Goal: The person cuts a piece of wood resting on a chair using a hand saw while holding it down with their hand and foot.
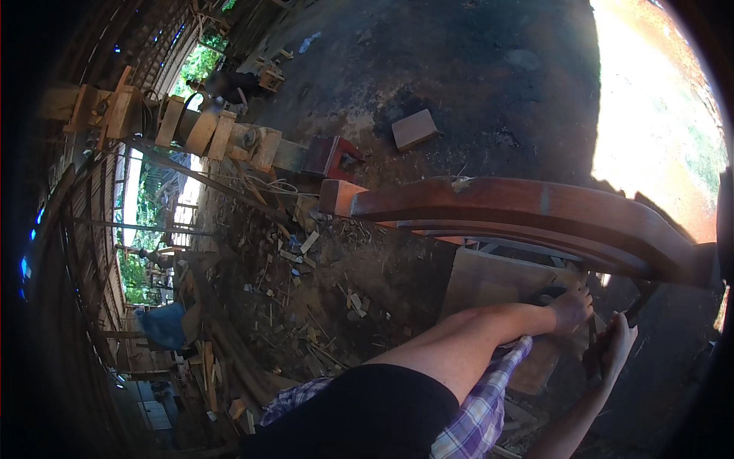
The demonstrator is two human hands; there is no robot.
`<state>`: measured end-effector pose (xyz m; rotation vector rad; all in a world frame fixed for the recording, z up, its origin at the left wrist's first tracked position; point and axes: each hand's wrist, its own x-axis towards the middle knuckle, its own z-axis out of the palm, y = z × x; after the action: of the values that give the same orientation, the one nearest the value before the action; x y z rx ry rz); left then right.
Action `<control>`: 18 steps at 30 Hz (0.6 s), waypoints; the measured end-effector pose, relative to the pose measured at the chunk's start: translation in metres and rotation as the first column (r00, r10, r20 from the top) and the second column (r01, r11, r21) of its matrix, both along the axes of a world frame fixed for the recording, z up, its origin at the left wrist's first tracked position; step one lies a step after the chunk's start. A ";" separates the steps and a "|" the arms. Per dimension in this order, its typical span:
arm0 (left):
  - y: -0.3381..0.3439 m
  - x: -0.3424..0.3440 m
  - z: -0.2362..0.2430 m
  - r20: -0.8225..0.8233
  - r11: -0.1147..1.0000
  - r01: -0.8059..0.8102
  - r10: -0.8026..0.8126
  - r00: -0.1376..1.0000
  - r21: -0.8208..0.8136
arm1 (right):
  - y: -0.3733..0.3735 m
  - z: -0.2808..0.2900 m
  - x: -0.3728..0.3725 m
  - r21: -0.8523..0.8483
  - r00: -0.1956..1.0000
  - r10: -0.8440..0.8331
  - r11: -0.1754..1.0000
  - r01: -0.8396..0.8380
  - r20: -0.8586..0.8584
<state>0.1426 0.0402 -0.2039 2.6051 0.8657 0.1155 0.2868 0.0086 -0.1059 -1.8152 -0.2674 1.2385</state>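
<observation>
A long, reddish-brown curved wooden frame (489, 200) with parallel bars spans the right half of the view. My left arm reaches to the right, and my left hand (569, 309) is close below the frame's lower edge. Its fingers look curled, but what is in them is hidden. Nearer to me, my right hand (616, 340) is closed around something dark and narrow, too shadowed to name. Beneath my hands lies a flat brown board (489, 279). Purple plaid cloth (489, 398) shows under my left arm.
A brown block (414, 129) lies on the dark floor beyond the frame. To the left runs a row of wooden blocks on a beam (222, 136), ending in a red part (330, 157). Wood scraps (355, 304) litter the ground. Another person (229, 88) is far left.
</observation>
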 end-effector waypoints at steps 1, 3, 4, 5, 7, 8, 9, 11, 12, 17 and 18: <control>0.000 0.000 0.000 -0.006 1.000 0.014 -0.014 1.000 0.027 | 0.000 -0.001 0.001 -0.006 1.000 0.004 1.000 -0.004 -0.004; -0.001 -0.001 -0.001 -0.025 0.999 0.017 -0.016 1.000 0.041 | 0.000 -0.004 0.004 -0.001 1.000 0.013 1.000 -0.013 -0.013; -0.001 0.000 -0.003 -0.055 0.997 0.041 -0.038 0.998 0.059 | -0.001 -0.006 0.005 0.013 1.000 0.017 1.000 -0.017 0.007; -0.002 0.000 -0.004 -0.042 0.997 0.040 -0.037 0.998 0.073 | -0.002 -0.006 0.006 0.018 0.999 0.017 1.000 -0.018 0.034; -0.005 0.004 -0.008 -0.120 0.997 0.047 -0.039 0.992 0.065 | -0.006 -0.006 0.006 0.037 0.998 0.006 0.999 -0.009 0.064; -0.007 0.005 -0.011 -0.123 0.997 0.057 -0.051 0.991 0.046 | -0.009 -0.005 0.005 0.040 0.999 0.027 0.999 -0.028 0.024; -0.011 0.008 -0.013 -0.126 0.987 0.069 -0.051 0.991 0.144 | -0.013 -0.005 0.002 0.061 1.000 0.018 0.998 -0.019 0.008; -0.019 0.013 -0.017 -0.130 0.967 0.088 -0.058 0.990 0.239 | -0.023 -0.003 -0.007 0.013 1.000 -0.003 1.000 0.003 0.018; -0.021 0.015 -0.019 -0.213 0.946 0.106 -0.040 0.976 0.307 | -0.027 -0.004 -0.012 -0.063 0.993 -0.109 0.992 0.112 0.052; -0.017 0.013 -0.021 -0.342 0.941 0.171 -0.064 0.937 0.293 | -0.042 -0.011 -0.027 0.050 0.972 -0.054 0.998 0.044 0.229; -0.016 0.009 -0.019 -0.261 0.960 0.176 -0.116 0.958 0.217 | -0.043 -0.013 -0.027 0.037 0.972 0.011 0.999 -0.020 0.237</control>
<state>0.1516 0.0246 -0.2233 2.9460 0.7744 -0.1593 0.2600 -0.0341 -0.1189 -1.9303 -0.4372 1.0195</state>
